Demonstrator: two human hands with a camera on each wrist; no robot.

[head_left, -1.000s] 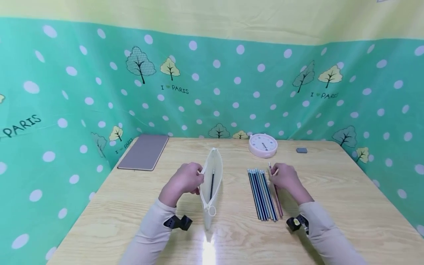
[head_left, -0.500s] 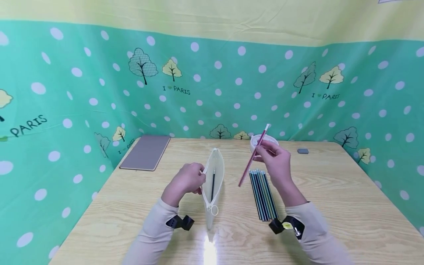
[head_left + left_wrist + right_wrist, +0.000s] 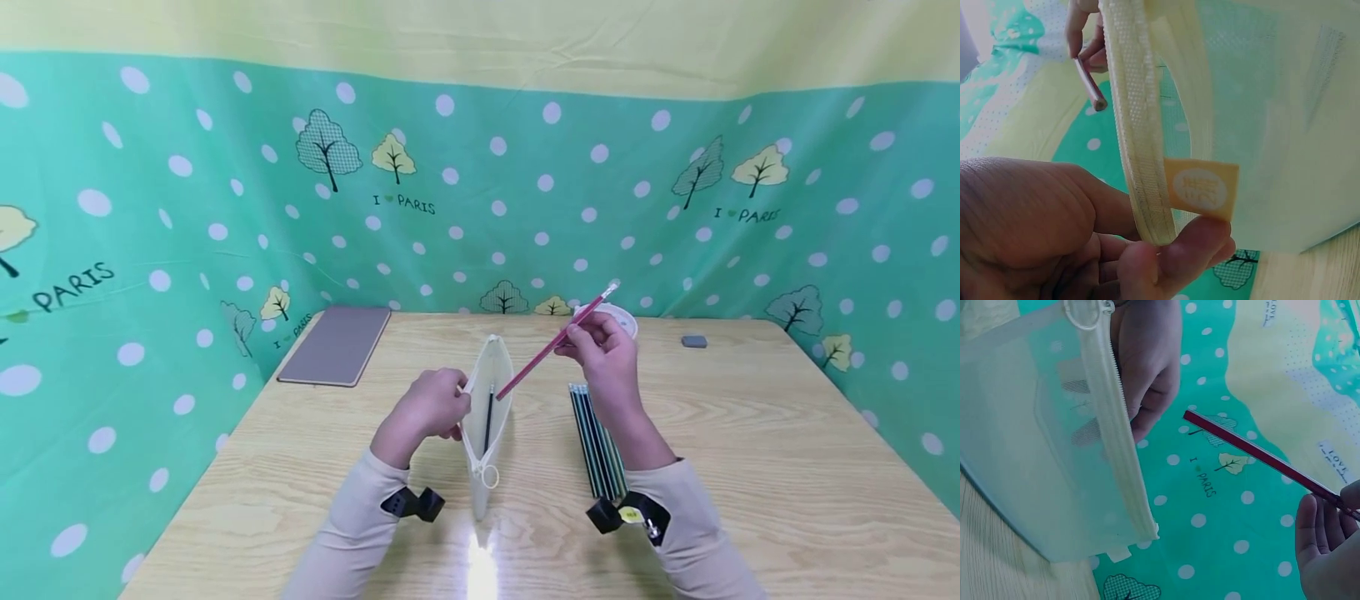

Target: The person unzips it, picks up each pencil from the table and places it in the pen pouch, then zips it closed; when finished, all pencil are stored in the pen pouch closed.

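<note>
My left hand (image 3: 433,404) pinches the left edge of a translucent white zip pouch (image 3: 1260,125), which stands on the table with its mouth spread apart. Inside the pouch a dark pencil (image 3: 489,421) is visible. Between thumb and fingers of my right hand (image 3: 611,354) is a red pencil (image 3: 543,354), tilted with its white eraser end up and to the right. In the head view its lower end overlaps the pouch's mouth; the right wrist view shows that end (image 3: 1210,422) just outside the zip edge. A row of dark striped pencils (image 3: 588,442) lies below the right hand, partly hidden by it.
A grey notebook (image 3: 335,346) lies at the back left of the wooden table (image 3: 750,433). Behind the right hand, a round white clock (image 3: 624,318) is mostly covered. A small blue-grey eraser (image 3: 693,342) sits at the back right, near a green patterned curtain (image 3: 540,242).
My right hand has picked up the red pencil from beside the row and carried it up and left to the pouch's mouth. My left hand keeps its hold on the pouch.
</note>
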